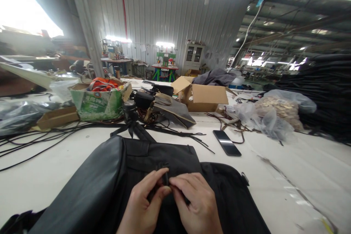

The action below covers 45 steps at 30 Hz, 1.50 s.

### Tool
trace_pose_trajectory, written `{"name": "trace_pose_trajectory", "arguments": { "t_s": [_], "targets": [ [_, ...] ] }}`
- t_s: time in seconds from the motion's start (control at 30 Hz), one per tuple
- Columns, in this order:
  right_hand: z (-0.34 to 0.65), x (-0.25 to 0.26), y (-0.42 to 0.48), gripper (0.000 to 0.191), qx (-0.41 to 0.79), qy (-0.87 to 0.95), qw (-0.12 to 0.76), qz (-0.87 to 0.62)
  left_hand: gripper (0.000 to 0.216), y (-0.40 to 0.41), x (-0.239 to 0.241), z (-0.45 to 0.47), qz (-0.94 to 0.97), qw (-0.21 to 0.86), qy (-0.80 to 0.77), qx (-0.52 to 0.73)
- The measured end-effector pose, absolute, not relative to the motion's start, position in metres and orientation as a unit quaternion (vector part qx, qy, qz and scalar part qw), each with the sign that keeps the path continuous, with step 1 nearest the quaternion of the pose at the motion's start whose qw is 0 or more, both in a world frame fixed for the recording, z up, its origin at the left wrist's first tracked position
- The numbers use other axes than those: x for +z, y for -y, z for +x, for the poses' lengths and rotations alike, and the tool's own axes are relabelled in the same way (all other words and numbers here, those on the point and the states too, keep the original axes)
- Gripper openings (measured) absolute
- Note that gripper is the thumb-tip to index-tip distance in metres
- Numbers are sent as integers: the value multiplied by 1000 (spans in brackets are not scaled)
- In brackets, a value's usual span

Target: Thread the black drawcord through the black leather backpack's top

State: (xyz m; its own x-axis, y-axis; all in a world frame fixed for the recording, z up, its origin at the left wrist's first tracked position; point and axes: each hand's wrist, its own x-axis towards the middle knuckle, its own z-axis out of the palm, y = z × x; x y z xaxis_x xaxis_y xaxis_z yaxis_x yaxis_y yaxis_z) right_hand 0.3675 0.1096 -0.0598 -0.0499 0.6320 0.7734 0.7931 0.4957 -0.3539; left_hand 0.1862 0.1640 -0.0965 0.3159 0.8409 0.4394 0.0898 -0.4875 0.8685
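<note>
A black bag (106, 175), seemingly a backpack, lies on the white table right in front of me. Over its middle, my left hand (148, 197) pinches a small black buckle (165, 178) between thumb and fingers. Close against it on the right is my right hand (194, 197), its thumb and fingertips pressed together at the buckle's edge. Whatever the right fingertips grip is mostly hidden by the fingers. A metal ring (245, 179) shows on the bag's right side.
A phone (227, 142) lies beyond the bag to the right. Black cords (82, 127) run across the table behind it. Farther back stand a green box (95, 104) with orange material, a cardboard box (207, 97) and plastic bags (274, 113). Dark fabric (326, 91) is piled at right.
</note>
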Motion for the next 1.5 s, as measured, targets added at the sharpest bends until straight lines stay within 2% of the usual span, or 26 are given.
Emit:
{"name": "trace_pose_trajectory", "arguments": {
  "t_s": [0.13,0.17,0.27,0.53,0.7,0.77,0.83,0.9,0.97,1.03,1.1,1.3,1.5],
  "targets": [
    [369,-62,-110,20,-83,717,477,-501,66,-165,-93,185,626,529,-358,447],
    [369,-62,-110,20,-83,717,477,-501,68,-166,-92,184,610,546,-363,446],
    [369,-62,-110,21,-84,720,477,-496,58,-168,-90,183,600,559,-371,436],
    [367,-62,-109,23,-74,732,471,-488,53,-164,-89,189,647,529,-384,393],
    [365,-61,-107,24,-36,727,474,-495,47,-163,-92,189,703,453,-375,400],
    [366,-59,-105,37,-22,722,471,-505,42,-163,-94,187,726,414,-373,404],
    [368,-57,-104,61,-22,742,437,-507,37,-163,-94,183,763,351,-359,407],
    [370,-54,-103,69,-11,781,387,-491,30,-162,-91,178,810,261,-325,412],
    [370,-52,-103,54,14,805,363,-470,24,-162,-86,174,846,168,-286,417],
    [368,-51,-103,38,37,804,380,-456,21,-161,-80,169,864,98,-259,420],
    [365,-50,-103,31,60,792,412,-446,21,-159,-73,167,874,58,-247,415],
    [363,-47,-98,29,114,755,495,-415,21,-150,-43,158,885,42,-243,395],
    [373,-33,-91,27,195,722,516,-418,14,-148,3,127,805,10,-342,484]
  ]
}}
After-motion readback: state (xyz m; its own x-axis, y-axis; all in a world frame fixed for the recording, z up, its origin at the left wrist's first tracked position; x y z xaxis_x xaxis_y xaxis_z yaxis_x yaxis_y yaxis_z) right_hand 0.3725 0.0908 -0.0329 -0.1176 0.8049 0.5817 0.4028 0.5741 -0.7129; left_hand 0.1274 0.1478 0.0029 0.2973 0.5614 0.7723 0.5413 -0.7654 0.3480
